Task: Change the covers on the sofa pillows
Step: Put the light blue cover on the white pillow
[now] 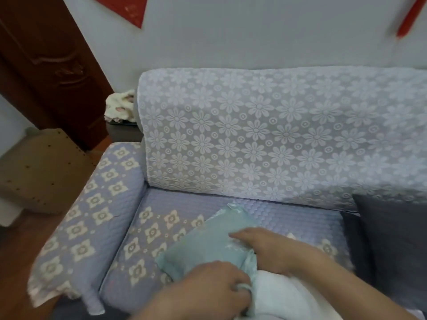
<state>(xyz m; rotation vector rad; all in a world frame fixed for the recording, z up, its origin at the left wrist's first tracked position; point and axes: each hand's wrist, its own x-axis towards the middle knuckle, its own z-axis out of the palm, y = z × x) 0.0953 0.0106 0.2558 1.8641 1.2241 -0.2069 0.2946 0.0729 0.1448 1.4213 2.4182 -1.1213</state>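
Observation:
A pale green pillow cover (208, 241) lies on the sofa seat (288, 215), partly pulled over a white pillow insert (277, 296) that sticks out of its open near end. My left hand (215, 287) grips the cover's open edge, fingers curled round the fabric. My right hand (265, 248) lies on top of the cover near the opening, its fingers pressed on the green fabric; whether they pinch it I cannot tell. A dark grey pillow (392, 245) leans against the backrest at the right.
The sofa backrest carries a white lace throw with flowers (265, 139). The left armrest (97, 211) has a blue flowered cover. A brown cardboard box (41, 172) stands on the floor at left, beside a dark wooden door (46, 61). Cream cloth (120, 107) lies behind the sofa's corner.

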